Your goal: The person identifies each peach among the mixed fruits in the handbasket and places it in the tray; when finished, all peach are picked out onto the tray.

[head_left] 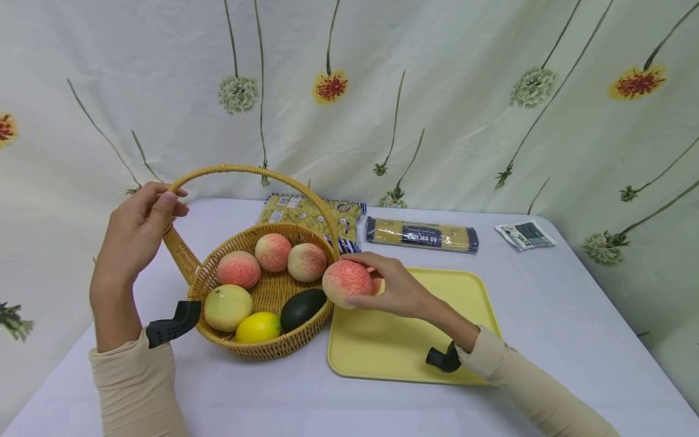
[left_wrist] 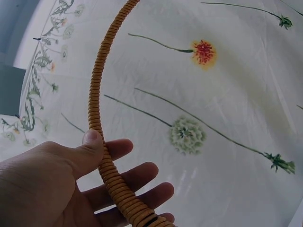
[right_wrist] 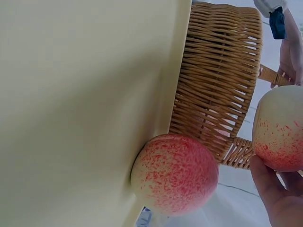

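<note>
My left hand holds the left side of the wicker basket's arched handle, thumb on one side and fingers on the other. In my right hand a pink-and-cream peach is pinched, just off the right rim of the basket. Inside the basket lie several fruits: peaches, a round pale yellow-green fruit, a lemon and a dark green avocado. Another peach rests at the edge of the yellow tray, mostly hidden behind my right hand in the head view.
Behind the basket lies a bag of pasta, with a long pasta packet to its right. A small white packet sits near the far right corner of the white table. A flower-patterned cloth hangs behind.
</note>
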`<state>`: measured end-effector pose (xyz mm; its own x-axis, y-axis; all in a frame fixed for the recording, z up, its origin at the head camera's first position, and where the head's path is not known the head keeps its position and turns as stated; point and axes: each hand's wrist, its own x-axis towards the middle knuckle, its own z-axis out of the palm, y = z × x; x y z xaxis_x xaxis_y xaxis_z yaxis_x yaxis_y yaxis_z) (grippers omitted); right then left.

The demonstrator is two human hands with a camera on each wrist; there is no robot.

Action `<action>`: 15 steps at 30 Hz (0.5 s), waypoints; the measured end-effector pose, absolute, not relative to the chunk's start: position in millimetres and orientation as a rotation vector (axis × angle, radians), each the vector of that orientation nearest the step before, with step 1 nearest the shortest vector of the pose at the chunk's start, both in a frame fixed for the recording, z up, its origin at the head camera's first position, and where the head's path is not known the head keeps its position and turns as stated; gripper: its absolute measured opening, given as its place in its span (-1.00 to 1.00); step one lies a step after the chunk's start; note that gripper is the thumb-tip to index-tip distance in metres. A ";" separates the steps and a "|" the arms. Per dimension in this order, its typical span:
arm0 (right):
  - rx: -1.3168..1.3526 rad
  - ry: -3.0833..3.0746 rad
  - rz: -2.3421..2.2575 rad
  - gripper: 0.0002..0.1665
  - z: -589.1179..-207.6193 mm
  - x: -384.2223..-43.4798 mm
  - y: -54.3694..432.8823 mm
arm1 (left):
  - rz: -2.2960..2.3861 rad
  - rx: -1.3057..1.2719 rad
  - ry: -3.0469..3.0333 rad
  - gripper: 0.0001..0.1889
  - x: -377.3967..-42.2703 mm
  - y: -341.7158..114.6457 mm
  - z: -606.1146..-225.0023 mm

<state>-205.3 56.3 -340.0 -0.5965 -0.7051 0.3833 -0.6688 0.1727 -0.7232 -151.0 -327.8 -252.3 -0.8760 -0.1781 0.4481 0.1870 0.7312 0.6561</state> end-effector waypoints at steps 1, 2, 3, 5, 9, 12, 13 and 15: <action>-1.391 2.379 -1.430 -0.26 -340.2 -206.1 57.6 | -0.998 -0.007 -2.441 -0.61 -151.1 -327.8 -252.2; -1.389 2.384 -1.429 -0.26 -340.4 -206.8 58.8 | -0.996 -0.007 -2.441 -0.60 -151.3 -327.8 -252.2; -1.384 2.390 -1.427 -0.27 -340.7 -207.5 60.1 | -0.995 -0.006 -2.442 -0.60 -151.3 -328.0 -252.2; -1.377 2.398 -1.425 -0.26 -341.5 -208.9 62.5 | -0.991 -0.001 -2.444 -0.59 -151.5 -328.3 -252.1; -1.349 2.413 -1.421 -0.27 -343.5 -211.2 67.5 | -0.989 0.008 -2.450 -0.57 -151.7 -328.8 -252.4; -1.330 2.412 -1.425 -0.28 -345.3 -212.4 71.0 | -0.990 0.007 -2.449 -0.58 -152.0 -328.9 -252.8; -1.324 2.410 -1.428 -0.28 -346.1 -212.8 72.2 | -0.991 0.005 -2.448 -0.58 -152.2 -328.8 -252.9; -1.315 2.410 -1.430 -0.28 -347.2 -213.5 74.6 | -0.993 0.002 -2.445 -0.59 -152.3 -328.5 -253.1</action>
<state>-213.5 74.6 -347.2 -0.6383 -0.6825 0.3560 -0.6396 0.2128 -0.7387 -152.3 -328.5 -253.1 -0.8764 -0.1824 0.4457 0.1801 0.7342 0.6546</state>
